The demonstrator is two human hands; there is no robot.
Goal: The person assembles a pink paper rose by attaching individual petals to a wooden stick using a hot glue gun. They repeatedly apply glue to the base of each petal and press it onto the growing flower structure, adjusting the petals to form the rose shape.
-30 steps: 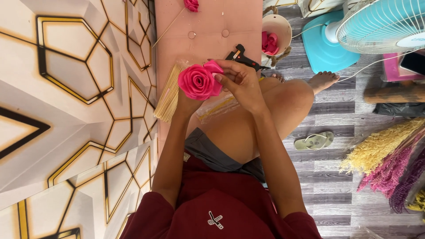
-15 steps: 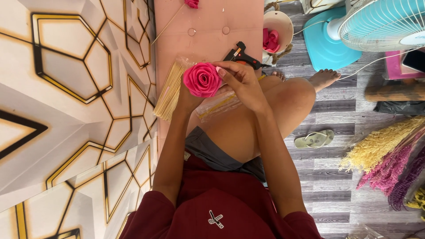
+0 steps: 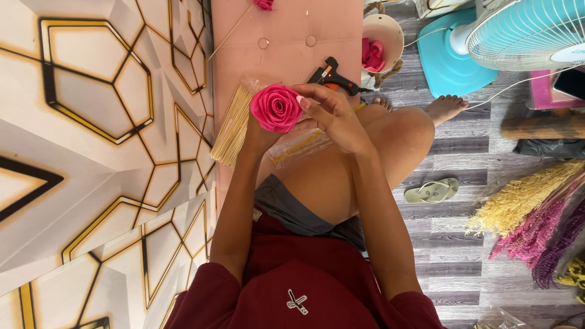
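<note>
One view only, head camera looking down. Both hands sit over the raised knee, working a pink rose (image 3: pixel 276 108), a handmade one with petals wound in a tight spiral and looser outer petals curling out. It looks like foam or ribbon; which one is hard to tell.

Left hand (image 3: pixel 259 135) is under the rose and mostly hidden by it. Its fingers seem wrapped round the base or stem, but the grip itself is out of sight. Right hand (image 3: pixel 332 116) comes in from the side, its fingers (image 3: pixel 303 102) pinched together on the outer petal edge, touching the rose.

Step, as I judge it: shaping or pressing down an outer petal, late in the build since the bloom looks near full. Next move calls for a steady hold at the base and light pressure, so the petal seats without crushing the curl.

Rose is held up in the air, above the pink bench (image 3: pixel 286 36), not resting on anything. Bundle of sticks (image 3: pixel 234 125) in a clear bag lies on the bench just beside the left wrist. Black glue gun (image 3: pixel 335 76) lies on the bench beyond the hands, near them. Basket (image 3: pixel 384 27) with more pink pieces stands past the bench edge. Teal fan (image 3: pixel 487 36) on the floor, well apart. Dried grasses (image 3: pixel 530 213) at the right. One sandal (image 3: pixel 432 192) on the floor.
</note>
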